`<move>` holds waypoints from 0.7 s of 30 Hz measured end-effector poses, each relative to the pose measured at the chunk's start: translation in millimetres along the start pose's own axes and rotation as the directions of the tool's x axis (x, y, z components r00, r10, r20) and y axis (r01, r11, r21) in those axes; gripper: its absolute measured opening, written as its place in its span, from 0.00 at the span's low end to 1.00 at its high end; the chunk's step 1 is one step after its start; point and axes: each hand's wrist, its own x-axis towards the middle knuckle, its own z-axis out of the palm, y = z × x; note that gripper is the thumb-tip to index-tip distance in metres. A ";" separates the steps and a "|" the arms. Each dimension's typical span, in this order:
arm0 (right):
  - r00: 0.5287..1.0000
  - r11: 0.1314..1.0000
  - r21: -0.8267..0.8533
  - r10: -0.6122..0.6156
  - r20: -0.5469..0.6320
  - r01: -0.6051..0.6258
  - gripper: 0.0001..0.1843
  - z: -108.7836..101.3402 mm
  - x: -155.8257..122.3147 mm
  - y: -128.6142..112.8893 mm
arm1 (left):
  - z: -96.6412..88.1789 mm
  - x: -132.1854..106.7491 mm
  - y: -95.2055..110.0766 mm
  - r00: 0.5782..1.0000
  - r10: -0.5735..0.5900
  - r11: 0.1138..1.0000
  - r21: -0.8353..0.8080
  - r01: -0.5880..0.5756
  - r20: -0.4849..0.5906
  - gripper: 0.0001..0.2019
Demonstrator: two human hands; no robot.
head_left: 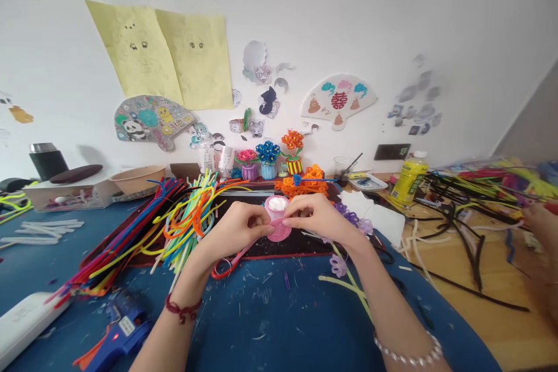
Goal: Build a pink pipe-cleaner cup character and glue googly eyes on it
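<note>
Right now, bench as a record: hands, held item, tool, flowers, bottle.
left hand: pinching pink item
right hand: pinching it from the other side
pink item: white showing inside, round pink face in front
glue gun: blue, lower left, red light showing
potted flowers: pink, blue, orange, near the wall
bottle: yellow, white cap, right side

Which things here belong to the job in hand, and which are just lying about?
Apparently belonging, held by left hand and right hand:
small pink round object, white inside

Seemingly just lying about:
yellow plastic bottle
dark cylindrical flask, silver lid
tan rounded bowl
</note>
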 end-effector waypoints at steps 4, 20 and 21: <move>0.999 1.000 0.012 0.018 0.044 -0.018 0.10 0.0 0.2 -1.0 | 0.4 1.7 2.6 0.998 0.028 0.999 0.037 -0.030 0.063 0.10; 0.986 0.986 0.116 0.106 0.132 -0.121 0.17 3.1 0.5 -3.4 | 1.0 -5.4 5.0 1.000 0.001 0.999 -0.044 0.000 0.019 0.12; 0.983 0.983 0.133 0.111 0.143 -0.131 0.16 3.7 0.5 -2.9 | 1.2 -5.8 5.7 1.000 -0.009 0.999 -0.051 0.010 0.016 0.13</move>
